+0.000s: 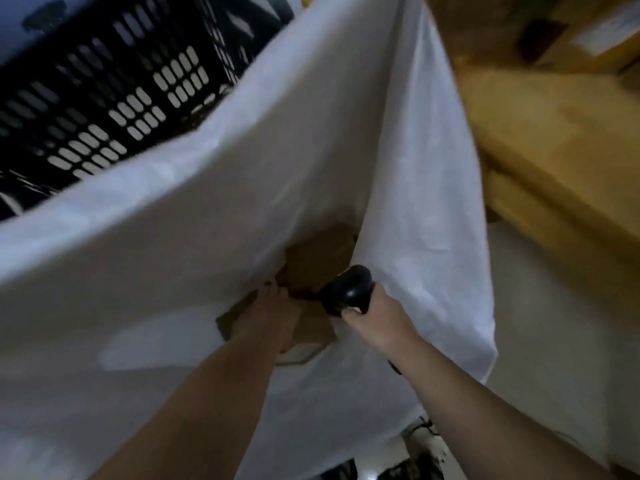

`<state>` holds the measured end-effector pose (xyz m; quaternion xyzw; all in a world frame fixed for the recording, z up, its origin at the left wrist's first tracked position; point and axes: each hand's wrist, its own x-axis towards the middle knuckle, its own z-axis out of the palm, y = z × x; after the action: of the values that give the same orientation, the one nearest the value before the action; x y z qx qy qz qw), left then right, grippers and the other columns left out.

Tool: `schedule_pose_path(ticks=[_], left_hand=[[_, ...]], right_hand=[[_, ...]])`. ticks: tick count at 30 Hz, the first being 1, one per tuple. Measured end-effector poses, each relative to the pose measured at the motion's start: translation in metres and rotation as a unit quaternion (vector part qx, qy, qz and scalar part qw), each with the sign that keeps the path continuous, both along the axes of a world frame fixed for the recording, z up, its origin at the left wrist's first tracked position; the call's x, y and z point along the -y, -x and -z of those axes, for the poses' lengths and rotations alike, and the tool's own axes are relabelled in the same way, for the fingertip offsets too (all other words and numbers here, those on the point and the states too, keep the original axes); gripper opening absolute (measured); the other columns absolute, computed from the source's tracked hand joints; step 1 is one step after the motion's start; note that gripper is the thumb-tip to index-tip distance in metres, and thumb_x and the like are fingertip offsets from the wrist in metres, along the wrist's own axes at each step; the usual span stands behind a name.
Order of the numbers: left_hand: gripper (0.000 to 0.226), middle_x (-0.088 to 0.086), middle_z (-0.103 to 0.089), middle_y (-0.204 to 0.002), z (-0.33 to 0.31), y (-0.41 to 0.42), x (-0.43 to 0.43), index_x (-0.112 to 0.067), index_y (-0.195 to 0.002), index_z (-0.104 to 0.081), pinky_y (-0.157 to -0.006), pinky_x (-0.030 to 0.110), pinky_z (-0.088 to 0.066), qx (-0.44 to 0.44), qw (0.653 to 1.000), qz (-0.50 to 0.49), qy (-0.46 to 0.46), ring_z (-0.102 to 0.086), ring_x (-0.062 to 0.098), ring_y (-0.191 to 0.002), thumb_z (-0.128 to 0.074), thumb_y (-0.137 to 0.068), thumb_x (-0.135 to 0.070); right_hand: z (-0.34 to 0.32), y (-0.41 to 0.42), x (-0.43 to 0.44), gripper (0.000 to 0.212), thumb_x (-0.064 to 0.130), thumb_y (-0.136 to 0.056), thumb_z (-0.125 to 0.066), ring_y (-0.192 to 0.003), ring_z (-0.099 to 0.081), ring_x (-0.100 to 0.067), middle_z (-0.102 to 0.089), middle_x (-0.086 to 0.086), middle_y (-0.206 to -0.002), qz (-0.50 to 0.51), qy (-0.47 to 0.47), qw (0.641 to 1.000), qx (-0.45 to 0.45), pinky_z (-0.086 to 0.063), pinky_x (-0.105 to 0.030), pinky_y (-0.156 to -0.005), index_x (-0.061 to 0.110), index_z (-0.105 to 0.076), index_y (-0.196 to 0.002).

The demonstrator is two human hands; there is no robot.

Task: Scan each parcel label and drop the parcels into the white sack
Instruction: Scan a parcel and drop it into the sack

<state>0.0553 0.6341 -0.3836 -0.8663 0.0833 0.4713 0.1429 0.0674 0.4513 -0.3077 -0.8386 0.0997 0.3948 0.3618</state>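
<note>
Crate behind sack; right fingers wrap scanner aimed inward; left fingers touch parcel, grip unclear.

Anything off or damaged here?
Nothing stands out. Left hand is on a cardboard parcel inside the white sack; right hand grips the black scanner at the sack's fold. Motion blur hides fine damage.

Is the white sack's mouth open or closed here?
Open. The white sack gapes wide, brown parcels show inside, and the left hand reaches in.
</note>
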Motion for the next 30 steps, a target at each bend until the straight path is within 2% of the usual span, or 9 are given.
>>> schedule_pose_path(ticks=[4, 7, 11, 15, 17, 21, 25, 28, 30], left_hand=[[0.069, 0.012, -0.039, -0.137, 0.048, 0.022, -0.008, -0.037, -0.139, -0.041, -0.106, 0.048, -0.024, -0.011, 0.999, -0.03, 0.03, -0.036, 0.034, -0.123, -0.069, -0.078, -0.05], [0.071, 0.013, -0.041, -0.134, 0.068, 0.034, -0.009, -0.033, -0.142, -0.037, -0.105, 0.046, -0.027, 0.003, 0.997, -0.044, 0.058, -0.039, 0.034, -0.121, -0.066, -0.081, -0.051], [0.076, 0.015, -0.043, -0.134, 0.077, 0.037, -0.002, -0.026, -0.144, -0.032, -0.104, 0.043, -0.028, 0.04, 0.993, -0.078, 0.081, -0.041, 0.033, -0.121, -0.064, -0.081, -0.055], [0.073, 0.015, -0.043, -0.137, 0.063, 0.027, 0.006, -0.02, -0.142, -0.038, -0.101, 0.042, -0.031, 0.041, 0.995, -0.078, 0.056, -0.039, 0.033, -0.124, -0.043, -0.088, -0.069], [0.067, 0.015, -0.04, -0.141, 0.042, 0.019, 0.011, -0.018, -0.14, -0.041, -0.102, 0.042, -0.031, 0.059, 0.994, -0.074, 0.057, -0.036, 0.034, -0.129, -0.034, -0.093, -0.065], [0.04, 0.013, -0.047, -0.134, -0.028, 0.004, 0.022, -0.014, -0.128, -0.049, -0.101, 0.043, -0.034, 0.149, 0.981, -0.075, 0.101, -0.042, 0.032, -0.123, -0.04, -0.1, -0.04], [0.027, 0.011, -0.052, -0.123, -0.116, -0.002, 0.033, -0.013, -0.118, -0.052, -0.092, 0.039, -0.039, 0.22, 0.96, -0.09, 0.15, -0.047, 0.029, -0.112, -0.043, -0.099, -0.03], [0.027, 0.011, -0.051, -0.124, -0.185, -0.003, 0.048, -0.012, -0.121, -0.051, -0.089, 0.039, -0.04, 0.263, 0.947, -0.055, 0.178, -0.046, 0.031, -0.114, -0.041, -0.099, -0.024], [0.028, 0.01, -0.051, -0.124, -0.227, -0.004, 0.061, -0.012, -0.121, -0.051, -0.088, 0.038, -0.039, 0.298, 0.935, -0.015, 0.189, -0.046, 0.031, -0.116, -0.04, -0.099, -0.025]], right_hand=[[0.029, 0.001, -0.002, 0.049, 0.036, -0.091, -0.061, -0.103, -0.062, -0.028, -0.062, -0.009, -0.115, -0.005, 0.067, 0.997, 0.032, -0.053, -0.037, -0.084, 0.012, -0.042, -0.13], [0.036, 0.005, -0.003, 0.051, 0.037, -0.09, -0.061, -0.103, -0.062, -0.03, -0.064, -0.01, -0.113, -0.011, 0.089, 0.993, 0.075, -0.053, -0.042, -0.087, 0.012, -0.042, -0.131], [0.036, 0.006, -0.001, 0.05, 0.036, -0.091, -0.06, -0.099, -0.062, -0.029, -0.064, -0.008, -0.109, -0.024, 0.106, 0.99, 0.086, -0.053, -0.039, -0.082, 0.013, -0.04, -0.131], [0.028, 0.002, 0.006, 0.047, 0.035, -0.091, -0.06, -0.097, -0.062, -0.028, -0.062, -0.006, -0.107, -0.043, 0.118, 0.99, 0.071, -0.051, -0.034, -0.076, 0.015, -0.04, -0.129], [0.019, 0.002, 0.012, 0.043, 0.035, -0.091, -0.06, -0.095, -0.062, -0.027, -0.06, -0.004, -0.102, -0.041, 0.109, 0.991, 0.064, -0.047, -0.031, -0.071, 0.017, -0.042, -0.126], [-0.019, 0.009, 0.029, 0.03, 0.028, -0.091, -0.062, -0.09, -0.063, -0.027, -0.06, -0.003, -0.09, 0.02, 0.062, 0.995, 0.076, -0.044, -0.029, -0.071, 0.018, -0.046, -0.114], [-0.079, 0.019, 0.047, 0.016, 0.022, -0.088, -0.065, -0.075, -0.064, -0.024, -0.061, -0.004, -0.072, 0.089, 0.006, 0.989, 0.121, -0.042, -0.028, -0.063, 0.016, -0.051, -0.093], [-0.133, 0.022, 0.061, 0.016, 0.019, -0.086, -0.066, -0.068, -0.064, -0.025, -0.057, -0.002, -0.063, 0.128, -0.009, 0.979, 0.16, -0.043, -0.029, -0.059, 0.021, -0.05, -0.081], [-0.167, 0.021, 0.073, 0.027, 0.016, -0.087, -0.065, -0.067, -0.064, -0.029, -0.05, -0.002, -0.055, 0.152, -0.018, 0.971, 0.183, -0.04, -0.03, -0.056, 0.025, -0.046, -0.07]])
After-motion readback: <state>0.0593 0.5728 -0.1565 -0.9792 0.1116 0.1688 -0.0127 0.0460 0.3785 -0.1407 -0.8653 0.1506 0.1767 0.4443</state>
